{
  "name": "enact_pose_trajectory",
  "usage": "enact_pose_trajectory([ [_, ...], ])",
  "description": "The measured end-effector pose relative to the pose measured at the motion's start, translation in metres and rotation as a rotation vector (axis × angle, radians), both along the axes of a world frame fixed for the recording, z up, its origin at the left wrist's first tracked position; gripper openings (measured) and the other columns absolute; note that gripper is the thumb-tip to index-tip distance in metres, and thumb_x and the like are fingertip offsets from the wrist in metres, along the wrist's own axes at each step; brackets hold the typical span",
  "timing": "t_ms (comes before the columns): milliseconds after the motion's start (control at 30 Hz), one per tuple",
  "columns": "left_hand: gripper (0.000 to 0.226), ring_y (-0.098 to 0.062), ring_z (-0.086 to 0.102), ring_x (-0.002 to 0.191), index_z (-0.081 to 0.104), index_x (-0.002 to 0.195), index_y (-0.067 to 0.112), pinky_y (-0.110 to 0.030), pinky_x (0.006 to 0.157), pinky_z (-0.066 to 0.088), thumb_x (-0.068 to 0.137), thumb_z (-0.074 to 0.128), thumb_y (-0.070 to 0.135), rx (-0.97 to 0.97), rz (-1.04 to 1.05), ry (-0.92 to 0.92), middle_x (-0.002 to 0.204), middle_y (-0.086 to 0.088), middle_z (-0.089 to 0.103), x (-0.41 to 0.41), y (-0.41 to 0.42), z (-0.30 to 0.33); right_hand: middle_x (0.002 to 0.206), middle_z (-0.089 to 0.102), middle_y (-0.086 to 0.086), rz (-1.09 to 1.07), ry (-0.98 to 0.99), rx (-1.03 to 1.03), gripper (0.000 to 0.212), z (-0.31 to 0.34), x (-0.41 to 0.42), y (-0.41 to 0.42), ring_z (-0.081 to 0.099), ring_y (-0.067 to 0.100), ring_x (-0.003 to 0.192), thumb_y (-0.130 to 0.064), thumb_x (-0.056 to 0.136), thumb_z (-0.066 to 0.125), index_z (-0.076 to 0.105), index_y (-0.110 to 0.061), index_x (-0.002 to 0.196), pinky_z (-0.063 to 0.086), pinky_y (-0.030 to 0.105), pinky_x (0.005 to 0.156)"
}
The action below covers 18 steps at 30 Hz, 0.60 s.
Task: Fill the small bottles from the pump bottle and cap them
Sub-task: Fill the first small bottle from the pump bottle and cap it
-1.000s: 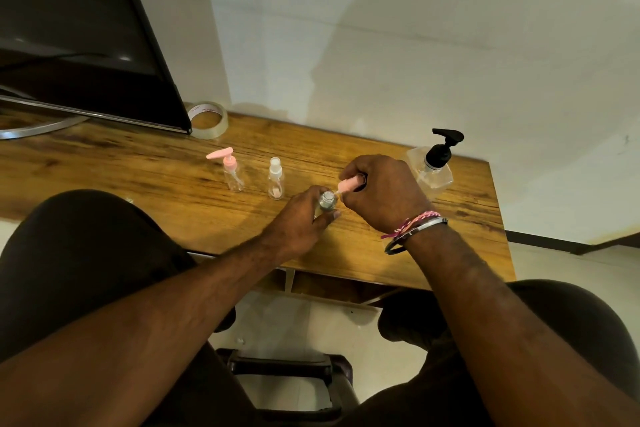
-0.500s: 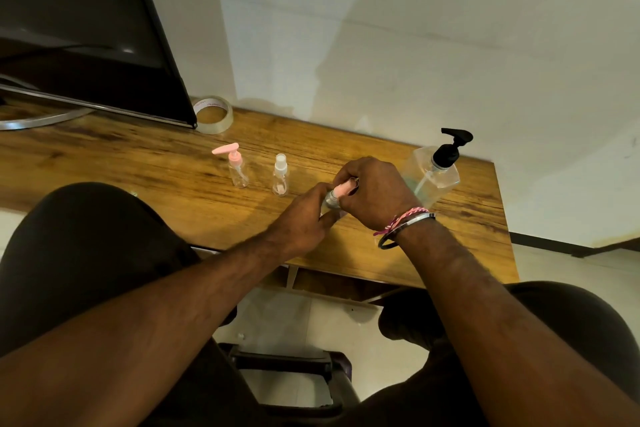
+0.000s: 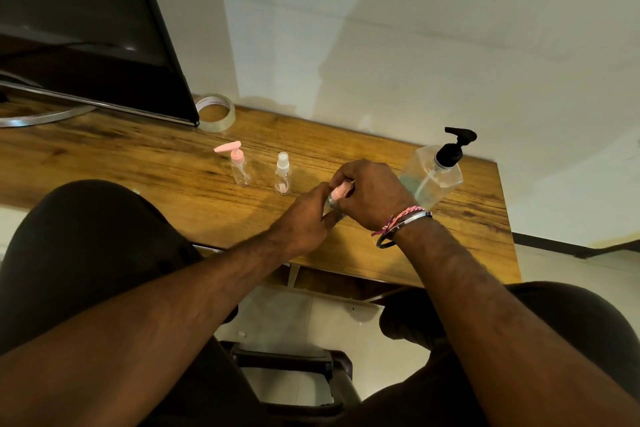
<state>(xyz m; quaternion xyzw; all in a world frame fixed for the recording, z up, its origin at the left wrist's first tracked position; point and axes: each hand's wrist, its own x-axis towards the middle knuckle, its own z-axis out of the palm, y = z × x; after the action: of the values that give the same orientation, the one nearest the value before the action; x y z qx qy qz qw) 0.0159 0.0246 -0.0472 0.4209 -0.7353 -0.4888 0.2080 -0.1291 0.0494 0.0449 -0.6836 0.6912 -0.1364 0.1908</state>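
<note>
My left hand [image 3: 304, 218] grips a small clear bottle [image 3: 333, 202] near the middle of the wooden table [image 3: 138, 166]; most of the bottle is hidden by my fingers. My right hand [image 3: 372, 196] curls over its pink cap [image 3: 341, 191], which sits at the bottle's neck. Behind my right hand stands the large clear pump bottle [image 3: 434, 177] with a black pump head. Two more small bottles stand upright to the left: one with a pink pump top [image 3: 239, 165] and one with a white spray top [image 3: 283, 174].
A roll of clear tape [image 3: 215, 112] lies at the back of the table beside a dark monitor [image 3: 79, 28] on a metal stand. The table's right edge is just past the pump bottle. My knees and a stool are below the front edge.
My right hand has brought the pink cap down onto the small bottle's neck and closed over it. My left hand has kept its hold on the bottle.
</note>
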Motion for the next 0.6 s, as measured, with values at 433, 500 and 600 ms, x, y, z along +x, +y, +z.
enact_pose_trajectory([
  [433,0.04,-0.006,0.065,0.113,0.055,0.14,0.024,-0.031,0.091,0.055,0.102,0.067,0.026,0.014,0.013,-0.014,0.123,0.01,0.07,0.0004,-0.0006,-0.0017,0.1,0.068,0.0,-0.06,0.079,-0.024,0.064,-0.0083,0.0004,-0.0045,0.065,0.02,0.093,-0.042,0.079,0.07,0.047,-0.027,0.137,0.057,0.033,0.072],
  [500,0.041,-0.006,0.064,0.114,0.054,0.141,0.025,-0.031,0.092,0.055,0.102,0.067,0.026,0.018,0.019,-0.022,0.124,0.011,0.069,0.0004,-0.0013,-0.001,0.103,0.069,0.0,-0.062,0.098,-0.021,0.064,-0.0094,0.0004,-0.0043,0.066,0.022,0.095,-0.045,0.079,0.068,0.047,-0.028,0.137,0.058,0.034,0.073],
  [600,0.043,-0.005,0.063,0.113,0.052,0.143,0.026,-0.027,0.09,0.053,0.102,0.066,0.026,0.024,0.023,-0.022,0.124,0.011,0.068,0.0013,-0.0015,0.0004,0.106,0.069,0.0,-0.051,0.102,0.019,0.068,-0.0077,-0.002,-0.0033,0.066,0.022,0.096,-0.052,0.076,0.066,0.047,-0.03,0.136,0.059,0.038,0.074],
])
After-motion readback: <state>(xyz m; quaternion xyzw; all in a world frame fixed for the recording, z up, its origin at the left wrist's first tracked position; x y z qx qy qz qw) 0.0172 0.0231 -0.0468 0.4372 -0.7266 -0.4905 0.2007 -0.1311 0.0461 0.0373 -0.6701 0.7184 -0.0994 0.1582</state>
